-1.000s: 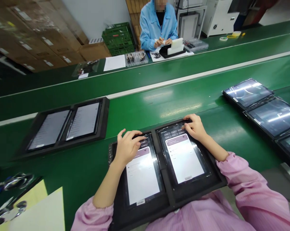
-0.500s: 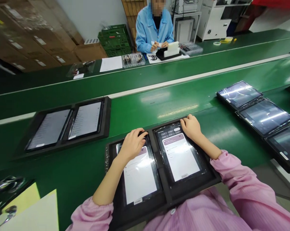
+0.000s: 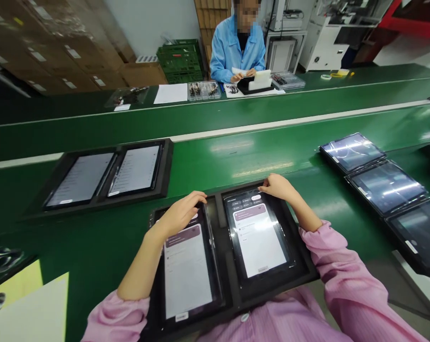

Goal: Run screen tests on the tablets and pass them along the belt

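Observation:
Two tablets with lit screens lie side by side in a black foam tray [image 3: 232, 280] in front of me. My left hand [image 3: 181, 214] reaches across the top of the left tablet [image 3: 188, 275], fingers stretched toward its upper right corner and covering part of the screen. At the top right corner of the right tablet [image 3: 259, 240], my right hand [image 3: 278, 186] has its fingers bent and pinched on the edge. Clear film glints along the tablets' borders. Both screens show a mauve panel above a white area.
Another foam tray [image 3: 167, 166] holds two lit tablets on the left. Several dark-screened tablets [image 3: 386, 183] stand in a row at right. Paper sheets [image 3: 33, 308] lie at lower left. Across the green bench, a person in a blue jacket [image 3: 220, 50] works beside parts boxes [image 3: 204, 90].
My left hand has drawn back a little to the left, uncovering more of the left screen. The right hand's fingers have bent inward at the tablet's corner. The view has shifted slightly.

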Available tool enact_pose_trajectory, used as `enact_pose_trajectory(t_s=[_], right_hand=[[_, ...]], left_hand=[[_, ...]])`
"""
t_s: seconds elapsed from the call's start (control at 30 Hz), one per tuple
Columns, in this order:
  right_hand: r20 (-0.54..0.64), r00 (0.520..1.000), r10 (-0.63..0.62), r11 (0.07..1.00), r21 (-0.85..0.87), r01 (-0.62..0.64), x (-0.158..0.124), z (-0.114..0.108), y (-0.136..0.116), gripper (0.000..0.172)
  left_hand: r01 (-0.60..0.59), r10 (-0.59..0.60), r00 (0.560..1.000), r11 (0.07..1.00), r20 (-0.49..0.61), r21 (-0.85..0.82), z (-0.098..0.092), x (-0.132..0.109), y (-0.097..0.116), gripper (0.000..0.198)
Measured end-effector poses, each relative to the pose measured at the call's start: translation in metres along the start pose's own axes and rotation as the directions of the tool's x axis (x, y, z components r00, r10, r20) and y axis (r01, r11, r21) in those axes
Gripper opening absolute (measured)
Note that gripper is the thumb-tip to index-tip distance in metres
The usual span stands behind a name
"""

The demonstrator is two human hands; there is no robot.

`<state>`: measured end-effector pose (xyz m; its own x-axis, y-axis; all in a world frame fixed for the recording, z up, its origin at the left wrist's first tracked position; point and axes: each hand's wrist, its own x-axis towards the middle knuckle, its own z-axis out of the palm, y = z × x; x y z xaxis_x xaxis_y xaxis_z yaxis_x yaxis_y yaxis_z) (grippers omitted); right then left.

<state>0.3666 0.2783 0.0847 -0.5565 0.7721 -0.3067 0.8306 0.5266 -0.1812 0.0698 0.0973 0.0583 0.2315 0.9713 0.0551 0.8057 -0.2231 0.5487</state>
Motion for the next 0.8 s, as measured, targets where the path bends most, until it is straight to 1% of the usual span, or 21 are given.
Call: enact_pose_trajectory(t_s=[0.07,0.1,0.2,0.3,0.4,0.53,0.67,0.8], right_hand=[[0.030,1.000,0.000,1.000,0.027,-0.001,0.001,-0.003,0.002,0.030],[0.042,0.999,0.002,0.999,0.041,-0.004,0.002,-0.005,0.002,0.032],[0.074,0.997,-0.002,0.994,0.105,-0.006,0.002,-0.010,0.003,0.041],[0.106,0.994,-0.019,0.985,0.172,0.000,0.002,-0.013,0.002,0.050],[0.101,0.994,-0.035,0.990,0.140,0.021,0.002,-0.011,0.000,0.055],[0.066,0.997,-0.048,0.997,0.061,0.044,0.000,-0.009,-0.004,0.053],[0.062,0.997,-0.049,0.996,0.076,0.044,-0.001,-0.009,-0.004,0.060],[0.064,0.995,-0.070,0.992,0.112,0.063,0.001,-0.011,0.000,0.068]], left_hand=[[0.016,-0.017,1.000,0.996,-0.008,-0.082,-0.003,-0.004,-0.003,0.032],[0.028,-0.028,1.000,0.995,-0.003,-0.096,-0.004,-0.005,-0.005,0.030],[0.052,-0.050,0.998,0.997,0.029,-0.065,-0.006,-0.006,-0.007,0.028],[0.058,-0.058,0.997,0.998,0.046,-0.003,-0.006,-0.004,-0.009,0.031],[0.064,-0.067,0.996,0.996,0.062,0.062,-0.005,-0.003,-0.013,0.033],[0.059,-0.063,0.998,0.992,0.032,0.109,-0.001,-0.004,-0.021,0.035],[0.062,-0.064,0.998,0.991,0.020,0.119,0.003,-0.006,-0.027,0.036],[0.081,-0.083,0.996,0.991,0.014,0.108,0.004,-0.005,-0.027,0.037]])
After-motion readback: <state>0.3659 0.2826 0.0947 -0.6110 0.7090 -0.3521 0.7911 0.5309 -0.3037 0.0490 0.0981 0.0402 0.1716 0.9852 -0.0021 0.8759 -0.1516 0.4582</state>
